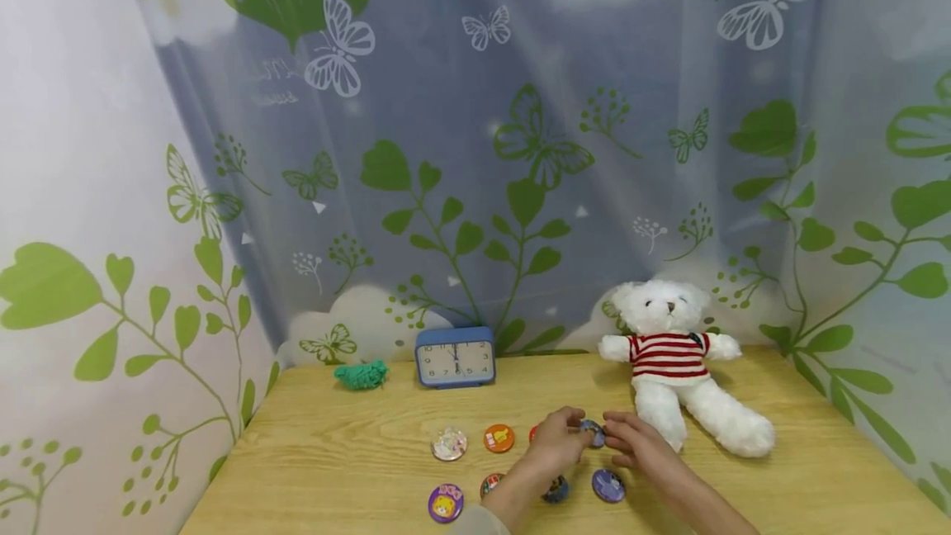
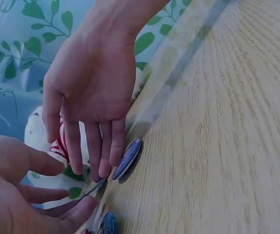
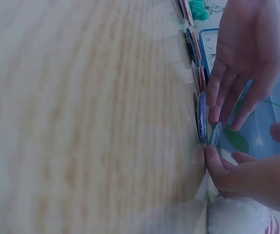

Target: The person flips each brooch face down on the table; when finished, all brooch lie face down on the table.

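A small round blue button badge (image 1: 593, 433) lies between my two hands, near the bear's foot. My left hand (image 1: 553, 446) reaches to its left side, fingertips touching its edge. From the right comes my right hand (image 1: 645, 446), fingers fairly straight and fingertips at the opposite edge; the palm of this right hand (image 2: 93, 83) shows in the left wrist view. Just in front lies a blue-purple badge (image 1: 609, 485). A dark blue badge (image 1: 555, 490) and a red-and-green badge (image 1: 490, 484) are partly covered by my left arm, and a red badge (image 1: 532, 433) is mostly behind my left hand.
Farther left lie an orange badge (image 1: 499, 437), a pale patterned badge (image 1: 449, 443) and a purple bear badge (image 1: 446, 504). Behind them stand a blue clock (image 1: 455, 358) and a crumpled green thing (image 1: 361, 375). A white teddy bear (image 1: 669, 345) sits at the back right, before the curtain.
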Available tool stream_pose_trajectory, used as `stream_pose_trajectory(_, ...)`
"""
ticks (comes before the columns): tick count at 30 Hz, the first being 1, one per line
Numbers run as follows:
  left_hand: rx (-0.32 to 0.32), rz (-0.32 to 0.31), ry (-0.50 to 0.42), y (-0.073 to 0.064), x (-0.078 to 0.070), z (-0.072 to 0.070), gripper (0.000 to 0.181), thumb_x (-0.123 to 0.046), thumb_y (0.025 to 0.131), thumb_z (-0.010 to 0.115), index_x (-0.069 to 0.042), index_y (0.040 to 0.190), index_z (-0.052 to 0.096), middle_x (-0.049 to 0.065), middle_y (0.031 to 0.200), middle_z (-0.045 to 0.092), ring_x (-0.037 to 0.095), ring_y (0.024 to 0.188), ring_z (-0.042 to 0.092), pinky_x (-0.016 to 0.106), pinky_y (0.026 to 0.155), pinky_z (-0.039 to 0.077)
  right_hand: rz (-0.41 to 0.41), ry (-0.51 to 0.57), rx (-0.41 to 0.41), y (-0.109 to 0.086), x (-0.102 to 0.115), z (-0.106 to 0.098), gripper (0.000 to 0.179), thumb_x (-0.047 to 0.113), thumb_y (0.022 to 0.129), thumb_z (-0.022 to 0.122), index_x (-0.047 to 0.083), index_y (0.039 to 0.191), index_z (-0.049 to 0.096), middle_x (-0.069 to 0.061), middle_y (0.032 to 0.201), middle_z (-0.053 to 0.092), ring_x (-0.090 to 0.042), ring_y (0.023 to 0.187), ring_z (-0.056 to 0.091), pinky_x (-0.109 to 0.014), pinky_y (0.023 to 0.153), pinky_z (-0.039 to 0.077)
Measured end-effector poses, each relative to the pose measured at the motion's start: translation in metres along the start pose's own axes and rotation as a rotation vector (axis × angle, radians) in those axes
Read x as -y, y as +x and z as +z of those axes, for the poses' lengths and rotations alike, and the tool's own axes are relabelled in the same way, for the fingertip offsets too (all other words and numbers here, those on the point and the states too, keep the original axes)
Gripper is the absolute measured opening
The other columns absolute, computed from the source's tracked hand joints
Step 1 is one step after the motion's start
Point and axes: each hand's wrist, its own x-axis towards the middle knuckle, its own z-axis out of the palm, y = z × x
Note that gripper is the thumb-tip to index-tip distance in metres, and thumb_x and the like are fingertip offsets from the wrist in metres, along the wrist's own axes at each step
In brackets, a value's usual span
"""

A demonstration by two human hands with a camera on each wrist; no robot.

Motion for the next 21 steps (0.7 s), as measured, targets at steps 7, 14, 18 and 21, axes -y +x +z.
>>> stream_pose_trajectory(7,-0.004,-0.008,-0.11,0.004,0.004,0.002,0.027,-0.002,0.096,0.065,0.008,0.121,0.067,0.009,0.102,0.07,0.021,0.089,0.071,0.035,0.081,0.062,0.005,-0.003,-0.005,0.0,0.0,0.002,0.058,0.027,0.112,0.039,-0.015,0.152,0.032,-0.037,0.152,0.04,-0.048,0.139,0.045,-0.051,0.104,0.052)
stream_pose_trajectory(14,-0.003,-0.045,-0.128,0.007,0.009,0.005,0.024,-0.002,0.097,0.065,0.006,0.12,0.069,0.006,0.101,0.068,0.02,0.09,0.071,0.034,0.083,0.061,-0.004,0.02,-0.005,0.0,-0.001,0.001,0.057,0.025,0.112,0.042,-0.016,0.151,0.033,-0.037,0.152,0.04,-0.046,0.137,0.048,-0.047,0.101,0.054)
stream_pose_trajectory(18,-0.016,-0.035,-0.157,0.009,0.011,0.007,0.025,-0.001,0.096,0.066,0.007,0.12,0.069,0.006,0.099,0.067,0.02,0.088,0.071,0.033,0.081,0.061,-0.031,0.009,0.011,0.0,-0.002,-0.001,0.056,0.019,0.11,0.046,-0.016,0.151,0.031,-0.038,0.149,0.043,-0.042,0.132,0.053,-0.046,0.098,0.055)
stream_pose_trajectory(21,-0.041,-0.018,-0.184,0.01,0.011,0.006,0.024,0.002,0.095,0.065,0.007,0.118,0.07,0.007,0.097,0.067,0.02,0.086,0.071,0.033,0.078,0.061,-0.058,-0.012,0.02,0.0,-0.001,-0.003,0.054,0.012,0.109,0.048,-0.017,0.151,0.031,-0.04,0.147,0.043,-0.039,0.128,0.056,-0.047,0.097,0.055)
